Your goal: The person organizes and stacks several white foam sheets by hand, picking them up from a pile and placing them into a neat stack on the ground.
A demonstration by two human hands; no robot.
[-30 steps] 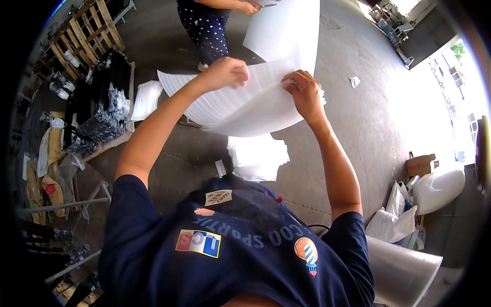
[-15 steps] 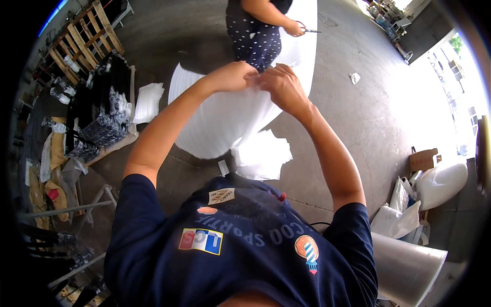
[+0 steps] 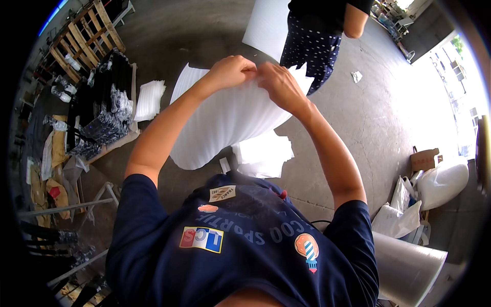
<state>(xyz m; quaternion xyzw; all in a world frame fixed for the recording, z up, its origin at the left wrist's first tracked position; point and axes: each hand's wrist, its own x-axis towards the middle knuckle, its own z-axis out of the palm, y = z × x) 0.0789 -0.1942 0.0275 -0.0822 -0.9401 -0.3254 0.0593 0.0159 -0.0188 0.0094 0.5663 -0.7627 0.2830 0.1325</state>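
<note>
A large white foam sheet [image 3: 225, 117] hangs in front of me, curving down toward the floor. My left hand [image 3: 232, 70] pinches its upper edge with bent fingers. Close beside it, my right hand [image 3: 279, 84] is closed on the same edge, its fingers slightly blurred. The sheet's torn-looking right corner sticks out past my right hand. Below its lower edge, a stack of white foam sheets [image 3: 263, 153] lies on the floor.
Just beyond the sheet stands a person in dotted trousers [image 3: 312, 51], beside another white sheet [image 3: 263, 30]. Wrapped black parts [image 3: 99, 102] and a wooden pallet [image 3: 87, 38] are at left. White sacks [image 3: 442, 181] and a clear plastic roll [image 3: 409, 266] lie at right.
The person beyond has moved right and turned, and the scissors in their hand are out of sight. The sheet I hold is now separate from the long white length behind it.
</note>
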